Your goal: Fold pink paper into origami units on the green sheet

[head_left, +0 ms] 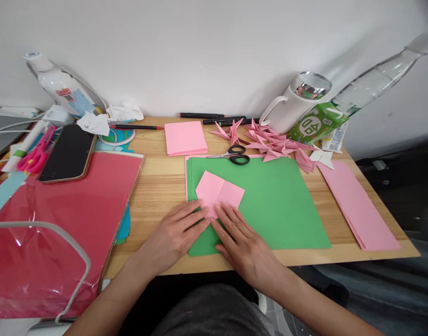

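Observation:
A partly folded pink sheet of origami paper (219, 189) lies on a stack of green paper (277, 205), its near corner under my fingers. My left hand (181, 228) rests flat with its fingertips on the pink paper's left near edge. From the right, my right hand (244, 238) presses outstretched fingers on its lower part. Both hands have their fingers extended, and neither grasps the sheet. Black-handled scissors (235, 155) lie just beyond, over the green stack's far edge. Behind them to the right is a pile of folded pink paper pieces (270, 140) with pointed tips.
A pink square stack (186, 138) and several pens (202, 115) lie near the wall. To the right stand a white mug (287, 105), a green carton (314, 123) and a clear bottle (378, 77); pink strips (361, 205) lie nearer. A phone (69, 154) rests on a red paper pack (60, 224).

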### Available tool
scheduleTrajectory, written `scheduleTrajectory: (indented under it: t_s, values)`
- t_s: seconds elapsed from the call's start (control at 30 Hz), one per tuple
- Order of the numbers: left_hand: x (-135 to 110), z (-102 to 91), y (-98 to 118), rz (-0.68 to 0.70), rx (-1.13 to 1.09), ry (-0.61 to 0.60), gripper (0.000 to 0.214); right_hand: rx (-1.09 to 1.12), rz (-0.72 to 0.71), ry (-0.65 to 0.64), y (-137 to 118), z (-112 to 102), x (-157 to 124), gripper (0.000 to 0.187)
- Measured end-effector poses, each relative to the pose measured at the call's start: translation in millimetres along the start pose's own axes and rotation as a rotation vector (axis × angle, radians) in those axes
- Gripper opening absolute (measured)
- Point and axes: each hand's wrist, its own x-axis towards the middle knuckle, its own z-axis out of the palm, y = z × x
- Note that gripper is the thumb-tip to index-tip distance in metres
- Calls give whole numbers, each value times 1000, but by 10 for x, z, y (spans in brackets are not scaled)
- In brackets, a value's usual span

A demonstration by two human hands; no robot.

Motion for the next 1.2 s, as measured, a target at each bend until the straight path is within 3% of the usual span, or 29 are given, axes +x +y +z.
scheduleTrajectory:
  t_s: [0.3, 0.6, 0.77, 0.93, 1.2]
  values:
    - [29, 3, 20, -25, -8, 35, 20, -12, 11, 4, -13, 9, 7, 43]
    - [11, 18, 58, -10, 86, -49, 23, -24, 33, -25, -43, -3, 18, 44]
    - [3, 7, 64, -15, 55, -13, 24, -28, 41, -31, -60, -33, 36, 43]
    - [19, -31, 58, -132, -31, -14, 24, -27, 40, -27, -58, -37, 40, 42]
    - [-2, -5, 42, 12, 62, -38, 26, -27, 55, -21, -60, -32, 44, 45]
